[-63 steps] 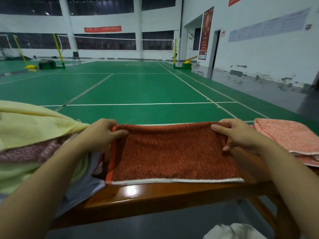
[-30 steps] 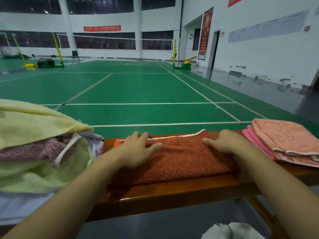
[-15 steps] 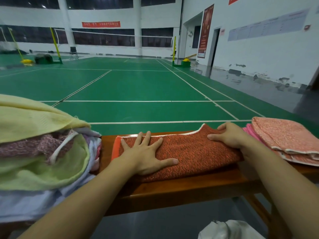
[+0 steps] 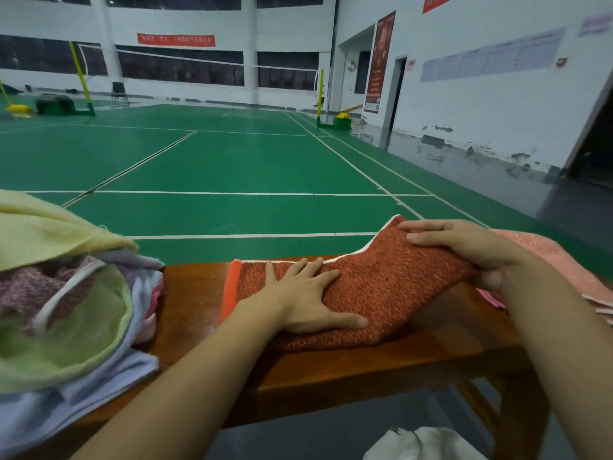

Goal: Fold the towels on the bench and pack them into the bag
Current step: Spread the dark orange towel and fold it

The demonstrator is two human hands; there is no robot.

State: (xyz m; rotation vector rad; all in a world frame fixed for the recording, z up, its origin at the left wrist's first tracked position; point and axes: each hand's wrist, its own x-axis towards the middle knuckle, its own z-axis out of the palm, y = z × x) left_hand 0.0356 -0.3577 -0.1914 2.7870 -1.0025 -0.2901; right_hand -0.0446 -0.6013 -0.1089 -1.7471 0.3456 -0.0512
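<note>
A rust-orange towel [image 4: 381,293] with a white hem lies folded on the wooden bench [image 4: 348,373]. My left hand [image 4: 298,300] presses flat on its left half, fingers spread. My right hand [image 4: 464,250] grips the towel's right end, fingers on top and thumb beneath, and holds that end raised off the bench. A stack of folded pink towels [image 4: 570,270] lies to the right, partly behind my right arm. A heap of loose towels [image 4: 59,293], yellow, purple, green and white, fills the left. Part of a white bag [image 4: 421,443] shows on the floor below the bench.
The bench's front edge runs across the lower view, with a wooden leg [image 4: 477,410] at the right. Beyond it stretches a green court floor [image 4: 232,167] with white lines, net posts and a white wall at the right.
The towel was folded in half away from me and flattened. My left hand stayed pressed on it, while my right hand has lifted the towel's right end upward.
</note>
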